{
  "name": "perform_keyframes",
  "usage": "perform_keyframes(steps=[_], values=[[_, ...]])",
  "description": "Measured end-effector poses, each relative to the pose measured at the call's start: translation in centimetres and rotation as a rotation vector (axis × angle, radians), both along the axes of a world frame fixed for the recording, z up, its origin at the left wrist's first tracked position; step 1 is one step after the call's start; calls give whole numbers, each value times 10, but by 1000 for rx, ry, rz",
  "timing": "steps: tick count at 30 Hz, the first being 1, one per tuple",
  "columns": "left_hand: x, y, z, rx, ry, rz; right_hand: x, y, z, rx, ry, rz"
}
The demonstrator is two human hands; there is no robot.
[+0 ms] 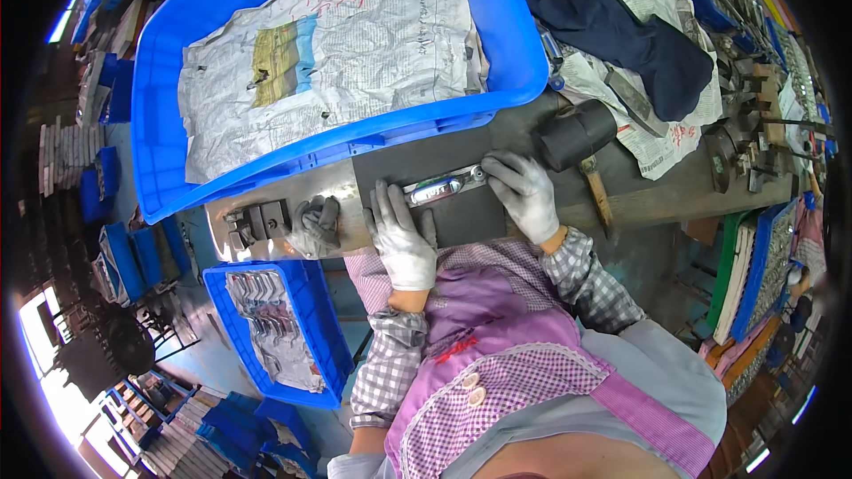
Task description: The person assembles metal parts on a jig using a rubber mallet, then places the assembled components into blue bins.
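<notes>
My left hand (401,235), in a grey-white glove, lies flat on a dark rubber mat (417,164), its fingers resting against a shiny metal part (441,187). In a matching glove, my right hand (524,192) presses down at the right end of that part. The metal piece lies lengthwise on the mat between both hands. A spare grey glove (315,223) lies crumpled just left of my left hand.
A big blue crate (160,106) lined with newspaper sits behind the mat. A black rubber mallet (579,135) rests to the right, beside a dark cloth (621,31). A smaller blue bin (311,284) of metal parts stands lower left. Dark metal blocks (257,220) lie on the bench.
</notes>
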State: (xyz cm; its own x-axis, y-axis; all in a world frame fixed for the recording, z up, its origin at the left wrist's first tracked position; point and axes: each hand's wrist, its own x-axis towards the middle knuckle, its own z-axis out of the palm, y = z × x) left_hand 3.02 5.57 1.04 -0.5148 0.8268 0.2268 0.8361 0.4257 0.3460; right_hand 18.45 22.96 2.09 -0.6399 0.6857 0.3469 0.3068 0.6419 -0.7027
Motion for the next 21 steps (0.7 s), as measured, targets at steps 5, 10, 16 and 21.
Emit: perform_keyframes(steps=[5, 10, 16, 21], values=[[1, 2, 4, 20, -23, 7, 0, -12, 2, 115, -90, -29], [0, -1, 9, 35, -30, 3, 5, -11, -11, 84, -4, -19], [-2, 5, 3, 66, -87, -1, 5, -12, -4, 76, -52, -94], [-8, 2, 2, 123, 20, 17, -2, -16, -10, -181, 117, -128]])
